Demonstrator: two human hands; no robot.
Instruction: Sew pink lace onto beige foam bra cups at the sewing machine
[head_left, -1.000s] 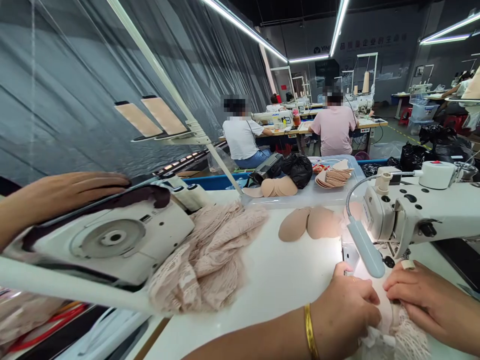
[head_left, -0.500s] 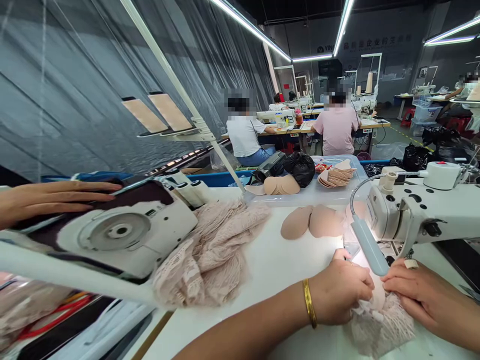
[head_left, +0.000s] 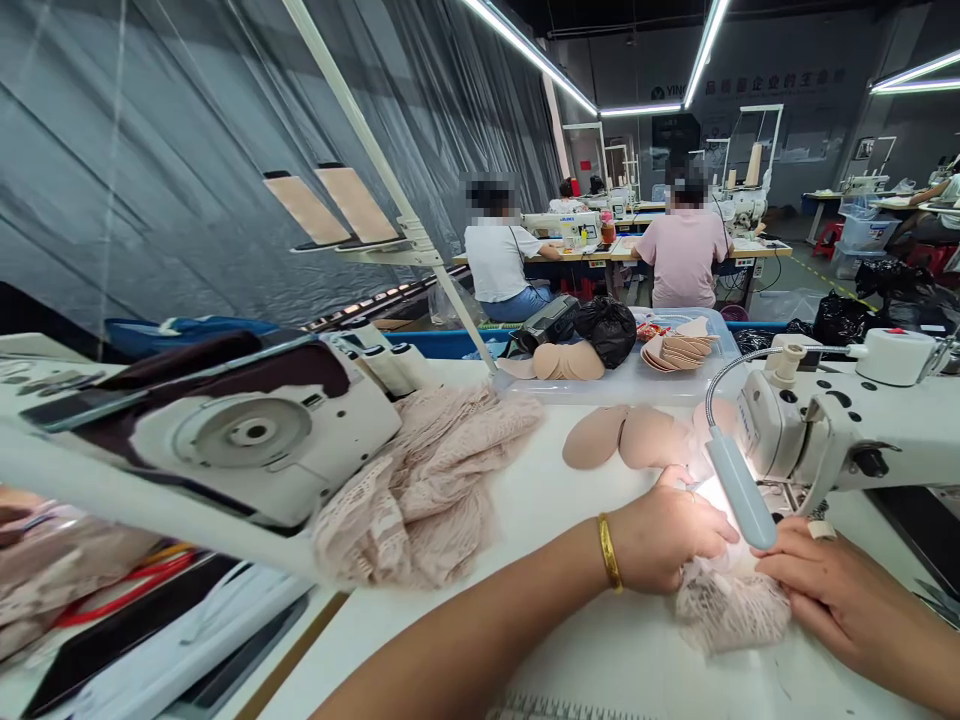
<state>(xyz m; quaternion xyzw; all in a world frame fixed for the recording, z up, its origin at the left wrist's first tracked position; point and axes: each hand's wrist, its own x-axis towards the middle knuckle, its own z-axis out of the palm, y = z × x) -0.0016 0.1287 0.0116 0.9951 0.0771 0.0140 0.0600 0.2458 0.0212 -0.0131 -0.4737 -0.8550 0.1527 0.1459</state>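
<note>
My left hand (head_left: 675,535), below a gold bangle (head_left: 610,553), is closed on beige lace fabric (head_left: 735,612) by the sewing machine (head_left: 840,425). On the other side, my right hand (head_left: 821,580) pinches the same piece near its edge, a pale ring-like band on one finger. A grey lamp (head_left: 742,490) on a flexible neck lights the work and hides the needle area. Two beige foam bra cups (head_left: 652,438) lie flat on the table just behind my left hand.
A heap of beige lace (head_left: 420,490) lies left of my forearm, beside another machine (head_left: 262,440) with thread cones above. Behind, a plastic tray (head_left: 637,385) holds stacked cups (head_left: 679,350) and a black bag (head_left: 604,330). Two people sit sewing farther off.
The lace between my hands has shifted up and left toward the machine, with my left hand moving along. Another person's hand on the left machine has gone from view.
</note>
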